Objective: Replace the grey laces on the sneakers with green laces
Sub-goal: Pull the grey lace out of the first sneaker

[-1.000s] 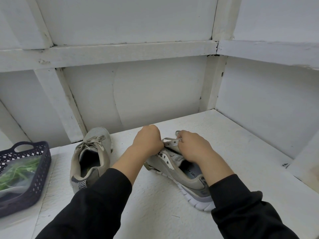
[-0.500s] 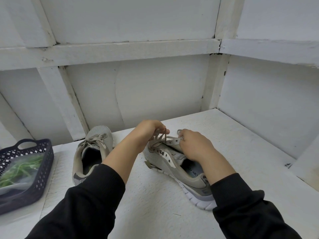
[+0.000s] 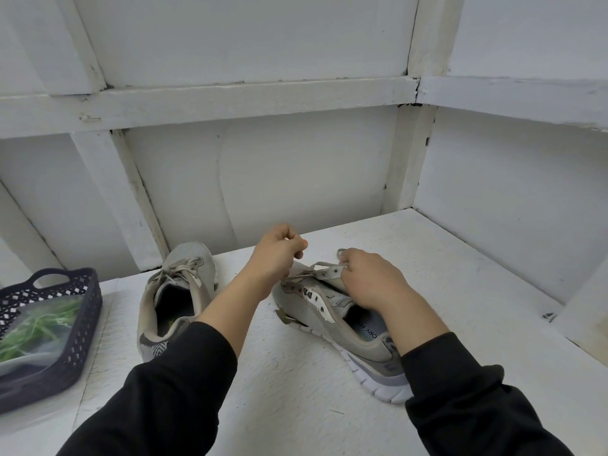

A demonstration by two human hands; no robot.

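Note:
Two grey sneakers lie on the white table. The right sneaker (image 3: 332, 319) lies tilted on its side under my hands. My left hand (image 3: 278, 255) pinches its grey lace (image 3: 301, 274) and holds it raised above the toe end. My right hand (image 3: 370, 279) grips the eyelet flap (image 3: 329, 274) of that same shoe. The left sneaker (image 3: 174, 296) stands upright further left, its grey lace still tied. Green laces (image 3: 36, 327) lie inside a clear bag in the dark basket (image 3: 84, 311) at the left edge.
White panelled walls (image 3: 296, 179) close the table off at the back and on the right, forming a corner. The white table surface (image 3: 296, 390) extends in front of the shoes toward me.
My left hand has risen and moved back, drawing the grey lace up out of the right sneaker. The right hand has stayed on the eyelet flap.

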